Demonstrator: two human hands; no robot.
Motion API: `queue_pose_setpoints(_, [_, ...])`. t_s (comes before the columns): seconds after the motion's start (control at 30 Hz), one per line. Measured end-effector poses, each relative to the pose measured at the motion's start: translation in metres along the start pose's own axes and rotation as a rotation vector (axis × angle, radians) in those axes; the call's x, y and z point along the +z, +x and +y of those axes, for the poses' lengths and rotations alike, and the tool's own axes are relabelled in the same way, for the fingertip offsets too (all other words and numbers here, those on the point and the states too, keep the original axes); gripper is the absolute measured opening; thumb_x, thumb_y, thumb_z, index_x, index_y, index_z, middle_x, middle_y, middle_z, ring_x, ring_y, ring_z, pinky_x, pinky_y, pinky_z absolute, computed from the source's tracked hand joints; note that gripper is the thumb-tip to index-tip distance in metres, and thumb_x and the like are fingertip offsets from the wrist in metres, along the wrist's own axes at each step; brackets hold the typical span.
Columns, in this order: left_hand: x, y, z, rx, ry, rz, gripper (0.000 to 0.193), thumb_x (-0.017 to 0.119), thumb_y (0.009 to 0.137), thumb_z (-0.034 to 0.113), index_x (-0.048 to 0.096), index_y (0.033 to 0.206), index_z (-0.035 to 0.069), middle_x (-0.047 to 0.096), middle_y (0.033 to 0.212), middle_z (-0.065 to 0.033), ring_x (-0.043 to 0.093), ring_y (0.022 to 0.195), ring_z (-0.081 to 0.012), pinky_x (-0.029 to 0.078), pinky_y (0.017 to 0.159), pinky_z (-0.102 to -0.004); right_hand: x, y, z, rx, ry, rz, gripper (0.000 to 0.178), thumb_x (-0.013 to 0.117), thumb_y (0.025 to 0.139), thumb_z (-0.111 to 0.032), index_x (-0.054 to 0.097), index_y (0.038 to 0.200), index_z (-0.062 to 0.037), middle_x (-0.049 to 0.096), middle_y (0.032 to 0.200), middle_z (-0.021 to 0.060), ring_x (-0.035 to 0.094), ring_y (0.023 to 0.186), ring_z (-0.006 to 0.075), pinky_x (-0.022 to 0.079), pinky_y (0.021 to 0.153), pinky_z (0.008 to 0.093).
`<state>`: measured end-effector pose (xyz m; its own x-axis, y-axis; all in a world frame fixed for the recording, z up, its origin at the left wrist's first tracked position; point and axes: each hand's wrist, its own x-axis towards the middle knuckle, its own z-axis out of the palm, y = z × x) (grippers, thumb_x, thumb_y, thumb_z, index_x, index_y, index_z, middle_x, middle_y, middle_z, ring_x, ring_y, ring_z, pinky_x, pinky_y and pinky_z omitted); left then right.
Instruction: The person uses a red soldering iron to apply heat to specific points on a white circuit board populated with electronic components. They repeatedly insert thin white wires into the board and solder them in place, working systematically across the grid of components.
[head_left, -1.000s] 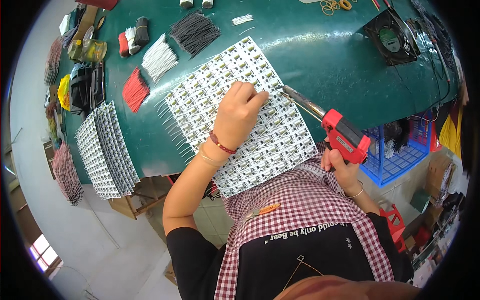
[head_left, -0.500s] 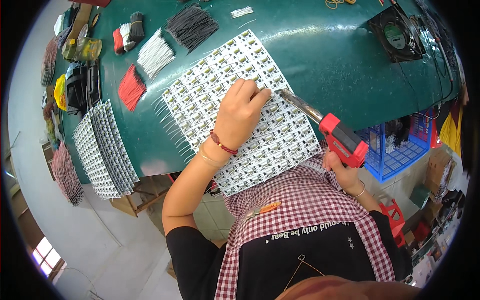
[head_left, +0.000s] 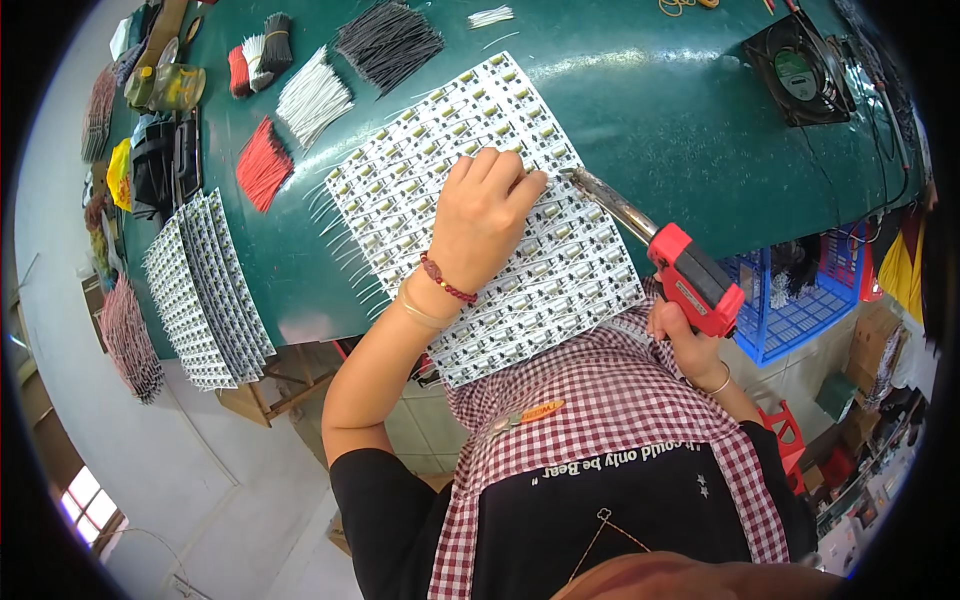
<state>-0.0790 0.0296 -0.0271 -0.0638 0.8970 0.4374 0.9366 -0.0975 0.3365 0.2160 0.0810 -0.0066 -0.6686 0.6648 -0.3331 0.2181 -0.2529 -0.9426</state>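
Note:
A large white circuit board panel, covered in rows of small parts and short white wires, lies at a slant on the bench's near edge. Over its middle, my left hand is closed in a pinch, thumb against curled fingers. Whatever sits between the fingertips is too small or hidden to make out. My right hand grips a red and black soldering gun beside the panel's right edge. Its metal nose points up and left, with the tip close to the board, a short gap right of my left fingertips.
Piles of red wires, white wires and black wires lie on the green bench. More panels are stacked at the left edge. A black fan stands at the back right, above a blue crate.
The soldering gun's tip has shifted slightly right, away from my left fingertips. My left hand stays pinched at nearly the same spot on the panel.

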Motion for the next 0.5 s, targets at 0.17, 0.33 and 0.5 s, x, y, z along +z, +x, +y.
queue_pose_setpoints(0.17, [-0.005, 0.001, 0.001, 0.01, 0.025, 0.017, 0.024, 0.068, 0.067, -0.001, 0.068, 0.089, 0.01, 0.051, 0.074, -0.0013, 0.051, 0.072, -0.0191, 0.039, 0.063, -0.0332, 0.003, 0.007, -0.002, -0.098, -0.064, 0.042, 0.044, 0.055, 0.097, -0.022, 0.044, 0.125, 0.0087, 0.051, 0.062, 0.0049, 0.048, 0.052, 0.0118, 0.045, 0.054, 0.0285])
queue_pose_setpoints(0.33, [-0.016, 0.001, 0.005, 0.049, 0.118, 0.159, 0.028, 0.068, 0.066, -0.001, 0.069, 0.093, 0.009, 0.05, 0.072, -0.0016, 0.051, 0.071, -0.0192, 0.038, 0.062, -0.033, 0.002, 0.015, -0.012, -0.099, -0.008, 0.076, 0.041, 0.055, 0.096, -0.021, 0.045, 0.123, 0.0084, 0.05, 0.061, 0.0052, 0.048, 0.051, 0.0117, 0.045, 0.053, 0.0278])
queue_pose_setpoints(0.5, [-0.001, 0.0, 0.004, 0.006, 0.07, 0.071, 0.022, 0.064, 0.069, 0.0, 0.068, 0.09, 0.007, 0.044, 0.07, -0.0032, 0.047, 0.068, -0.0198, 0.039, 0.06, -0.0328, 0.004, 0.02, -0.012, -0.032, -0.03, 0.046, 0.037, 0.055, 0.096, -0.018, 0.046, 0.121, 0.0081, 0.05, 0.06, 0.0049, 0.048, 0.05, 0.0119, 0.044, 0.052, 0.0272])
